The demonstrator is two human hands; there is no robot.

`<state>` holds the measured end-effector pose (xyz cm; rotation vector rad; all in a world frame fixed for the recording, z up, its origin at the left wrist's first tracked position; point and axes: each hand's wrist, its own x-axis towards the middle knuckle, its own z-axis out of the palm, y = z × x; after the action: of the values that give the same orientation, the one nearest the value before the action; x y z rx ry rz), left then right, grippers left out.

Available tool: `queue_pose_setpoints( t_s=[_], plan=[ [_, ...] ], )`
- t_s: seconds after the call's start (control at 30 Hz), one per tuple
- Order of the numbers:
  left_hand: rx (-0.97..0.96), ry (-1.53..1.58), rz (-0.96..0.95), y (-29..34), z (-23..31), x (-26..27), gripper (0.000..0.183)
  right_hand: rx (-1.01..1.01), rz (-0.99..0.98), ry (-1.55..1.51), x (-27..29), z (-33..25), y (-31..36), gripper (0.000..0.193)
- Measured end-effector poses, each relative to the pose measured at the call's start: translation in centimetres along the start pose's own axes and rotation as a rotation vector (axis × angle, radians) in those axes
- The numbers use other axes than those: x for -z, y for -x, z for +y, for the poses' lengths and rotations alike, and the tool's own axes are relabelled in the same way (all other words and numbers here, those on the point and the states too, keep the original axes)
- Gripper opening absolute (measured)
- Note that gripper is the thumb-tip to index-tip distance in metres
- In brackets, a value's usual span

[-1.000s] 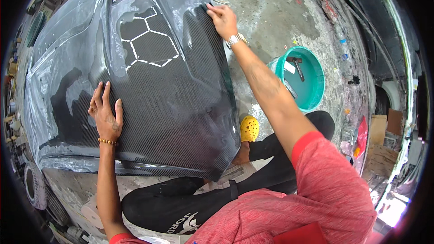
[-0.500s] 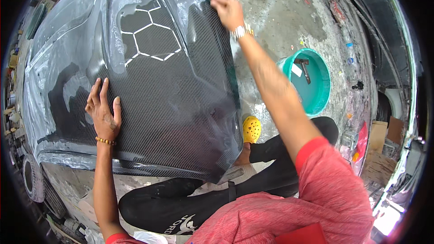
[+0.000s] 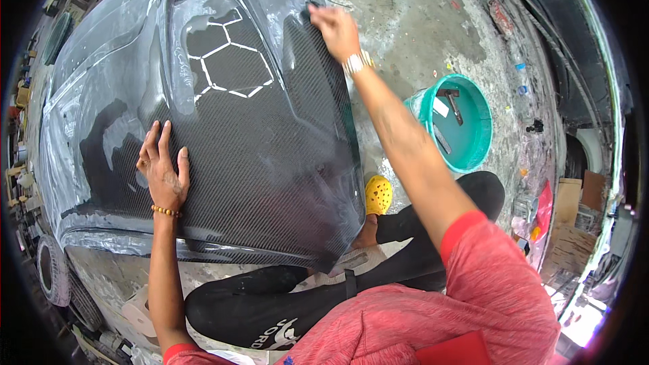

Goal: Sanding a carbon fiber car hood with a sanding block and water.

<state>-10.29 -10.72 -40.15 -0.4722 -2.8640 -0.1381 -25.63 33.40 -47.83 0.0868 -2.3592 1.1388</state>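
A large dark car hood [image 3: 270, 155] with a carbon-fibre weave lies in front of me, with grey smears over much of it. White lines in a hexagon pattern [image 3: 233, 45] mark its recessed middle panel. My left hand [image 3: 164, 167] rests flat on the hood's near left part, fingers spread. At the far right edge, my right hand [image 3: 338, 29] is closed, its fingertips pressed against the surface. A small dark bit shows at those fingertips, but the fingers mostly hide it and I cannot tell what it is.
Right of the hood, a teal bucket [image 3: 484, 122] of water stands on the stained concrete floor [image 3: 399, 0], with tools in it. My foot in a yellow clog [image 3: 378, 195] is close to the hood's near right corner. Tyres [image 3: 53, 270] lie at the left.
My right hand has shifted slightly down and left along the hood's edge. The hood and my left hand appear a little further right and lower in view, with the hand still flat.
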Motion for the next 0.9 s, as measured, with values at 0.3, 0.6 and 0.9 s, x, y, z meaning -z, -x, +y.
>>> queue_pose_setpoints(
  t_s=[0.3, 0.6, 0.9],
  plan=[
    [0.034, -0.036, -0.015, 0.7, -0.5, 1.6, 0.061, 0.108, 0.039, -0.145, 2.3, -3.4, 7.3, 0.035],
    [0.046, -0.044, -0.023, 1.8, -1.3, 1.2, 0.061, -0.046, -0.099, -0.081, 2.6, -4.4, 10.6, 0.029],
    [-0.001, 0.029, 0.015, -1.0, 0.6, -0.5, 0.061, -0.130, 0.089, -0.114, 1.6, 4.0, -1.8, 0.030]
  ],
)
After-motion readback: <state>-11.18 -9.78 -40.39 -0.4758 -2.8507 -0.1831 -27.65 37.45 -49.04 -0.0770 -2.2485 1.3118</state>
